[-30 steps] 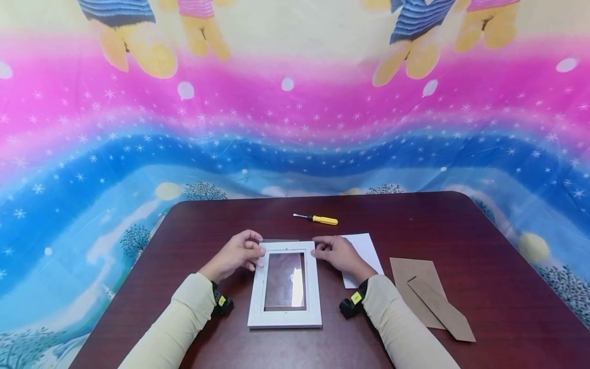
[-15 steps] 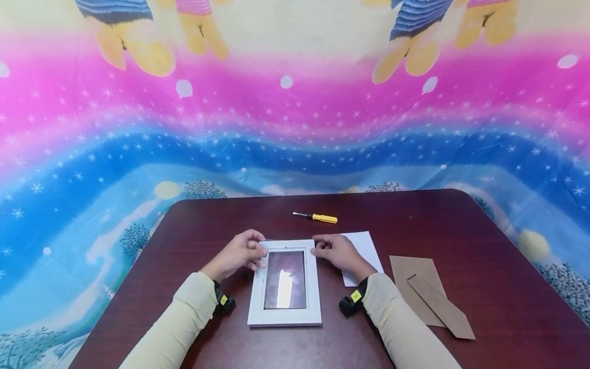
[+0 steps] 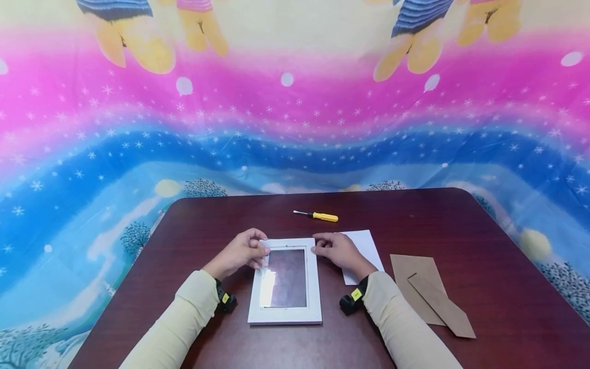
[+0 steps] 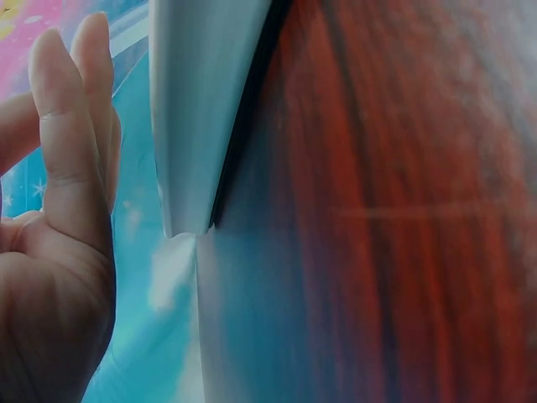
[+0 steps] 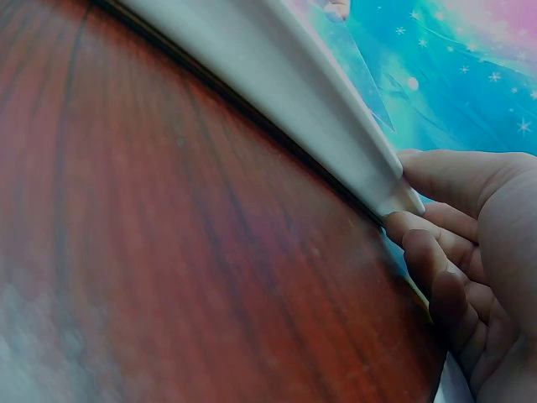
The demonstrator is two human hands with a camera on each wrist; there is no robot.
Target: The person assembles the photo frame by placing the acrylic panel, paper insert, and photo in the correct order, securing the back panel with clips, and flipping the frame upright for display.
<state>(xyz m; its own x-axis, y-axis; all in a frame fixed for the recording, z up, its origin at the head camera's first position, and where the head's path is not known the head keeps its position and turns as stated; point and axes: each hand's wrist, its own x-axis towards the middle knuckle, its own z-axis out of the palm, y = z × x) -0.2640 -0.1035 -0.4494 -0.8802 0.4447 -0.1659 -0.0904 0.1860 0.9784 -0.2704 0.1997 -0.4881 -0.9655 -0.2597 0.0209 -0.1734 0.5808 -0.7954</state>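
Two hands meet at the far end of a white picture frame (image 3: 285, 282) that lies flat on the dark red-brown table (image 3: 484, 256), near its front edge and about midway across. We see the frame as a narrow upright rectangle with a broad, pale moulded border; inside it sits a clear pane (image 3: 286, 278) through which the table's dark wood shows, with a bright streak of glare along its left side.

The left hand (image 3: 241, 252) rests at the frame's far left corner, its fingers curled and its fingertips pinching what looks like the edge of the pane there, though the head view is too small for us to be sure. In the left wrist view the fingers (image 4: 71, 126) stand close together beside the white border.

The right hand (image 3: 338, 251) sits at the far right corner. In the right wrist view its fingers (image 5: 436, 260) are bent and pressed together against the corner of the frame, the thumb above the moulding.

A white sheet of paper (image 3: 366, 243) lies partly under the right hand. A yellow-handled screwdriver (image 3: 318, 216) lies beyond the frame, and two brown cardboard pieces (image 3: 426, 294) overlap well to the right.
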